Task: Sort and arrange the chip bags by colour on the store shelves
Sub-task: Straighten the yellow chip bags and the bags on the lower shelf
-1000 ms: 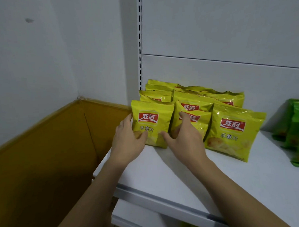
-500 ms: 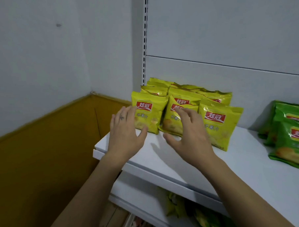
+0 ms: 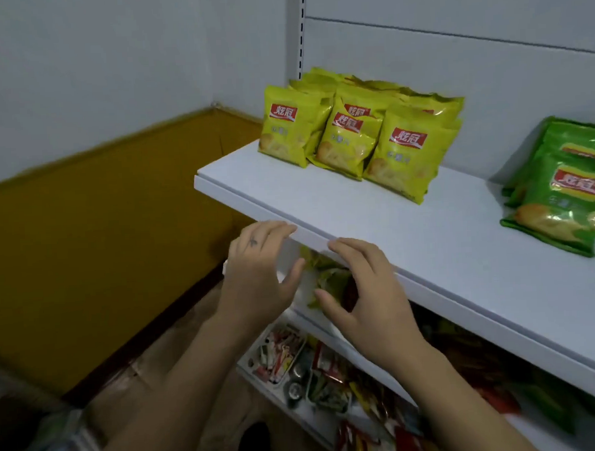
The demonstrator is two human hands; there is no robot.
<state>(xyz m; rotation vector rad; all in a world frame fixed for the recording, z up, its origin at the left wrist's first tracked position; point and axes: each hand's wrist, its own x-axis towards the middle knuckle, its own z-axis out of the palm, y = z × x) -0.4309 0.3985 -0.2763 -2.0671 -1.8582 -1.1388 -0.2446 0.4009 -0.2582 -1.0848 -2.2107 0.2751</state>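
Note:
Several yellow chip bags [image 3: 350, 134] stand in rows at the back left of the white top shelf [image 3: 409, 241]. Green chip bags [image 3: 563, 186] lie on the same shelf at the right. My left hand [image 3: 257, 274] and my right hand [image 3: 367, 297] hover below the shelf's front edge, fingers relaxed and holding nothing. Between them, on the shelf below, lies a crumpled yellow-green bag [image 3: 329, 278], partly hidden by my right hand.
Lower shelves hold mixed snack packets [image 3: 330, 377] in red, white and green. A yellow-brown wall panel [image 3: 103, 251] runs along the left corner. A dark shoe tip [image 3: 254, 442] shows on the floor.
Both hands let go of the yellow bags and dropped from the top shelf to below its front edge. The view tilted down, revealing the lower shelves.

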